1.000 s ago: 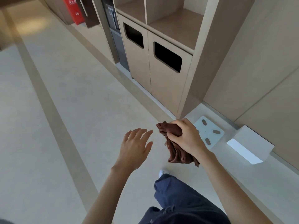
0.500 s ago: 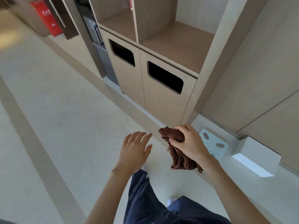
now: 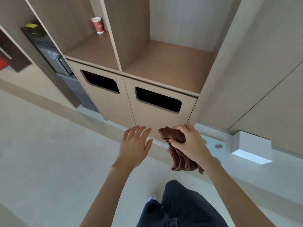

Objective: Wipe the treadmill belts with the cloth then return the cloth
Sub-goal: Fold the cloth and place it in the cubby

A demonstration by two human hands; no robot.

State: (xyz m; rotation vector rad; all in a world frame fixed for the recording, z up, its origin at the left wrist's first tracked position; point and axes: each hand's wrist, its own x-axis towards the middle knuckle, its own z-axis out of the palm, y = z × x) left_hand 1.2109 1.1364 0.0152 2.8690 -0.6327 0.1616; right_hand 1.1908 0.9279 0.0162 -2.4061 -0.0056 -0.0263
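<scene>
My right hand (image 3: 190, 142) grips a bunched brown cloth (image 3: 179, 154), whose loose end hangs below my wrist. My left hand (image 3: 135, 145) floats beside it with fingers spread, holding nothing. Both hands are in front of a wooden cabinet (image 3: 114, 102) that has two dark rectangular slots in its doors. Above the doors are open shelf bays; the right bay (image 3: 170, 68) has a bare wooden floor. No treadmill is in view.
A red paper cup (image 3: 98, 25) stands in the left shelf bay. A white floor scale (image 3: 214, 145) lies to the right at the wall base, next to a white box (image 3: 252, 148). A dark panel (image 3: 49, 51) stands left of the cabinet. Pale floor stretches left.
The view has swung towards the cabinet and come closer, bringing the shelf bays and the cup into sight. My hands keep the same pose, the right still holding the cloth.
</scene>
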